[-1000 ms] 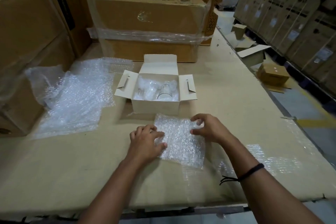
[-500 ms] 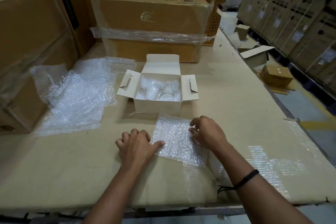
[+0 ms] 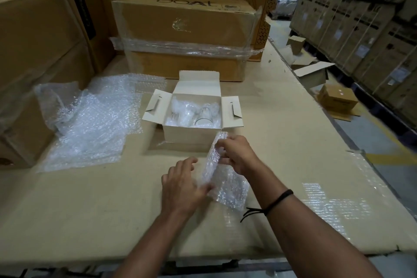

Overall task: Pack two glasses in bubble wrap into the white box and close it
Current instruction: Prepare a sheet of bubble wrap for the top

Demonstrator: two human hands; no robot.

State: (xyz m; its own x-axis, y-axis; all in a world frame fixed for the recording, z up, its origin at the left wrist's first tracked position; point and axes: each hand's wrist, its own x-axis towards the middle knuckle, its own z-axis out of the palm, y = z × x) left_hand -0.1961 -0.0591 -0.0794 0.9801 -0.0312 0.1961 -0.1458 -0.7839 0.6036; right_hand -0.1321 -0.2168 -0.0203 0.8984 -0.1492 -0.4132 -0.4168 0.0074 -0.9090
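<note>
In the centre of the frame the white box [image 3: 191, 136] stands open on the cardboard-covered bench [image 3: 90, 210], its back flap upright and its two side flaps spread flat to left and right. Inside it two glasses lie side by side in bubble wrap, the left glass [image 3: 180, 113] mostly hidden by the wrap, the right glass [image 3: 205, 116] showing its round rim toward the camera. Just below the box, both hands hold a small bubble wrap sheet [image 3: 228, 189] lifted off the bench and bent along its length. The right hand [image 3: 237, 156] pinches the sheet's upper end close to the box's front right corner, and the left hand [image 3: 182, 185] holds its lower left edge with the thumb on the wrap. A black wristband [image 3: 278, 200] circles the right wrist. At the left of the frame a large crumpled bubble wrap pile [image 3: 90, 124] lies on the bench, and behind the box at upper centre stands a taped brown carton [image 3: 180, 29]
</note>
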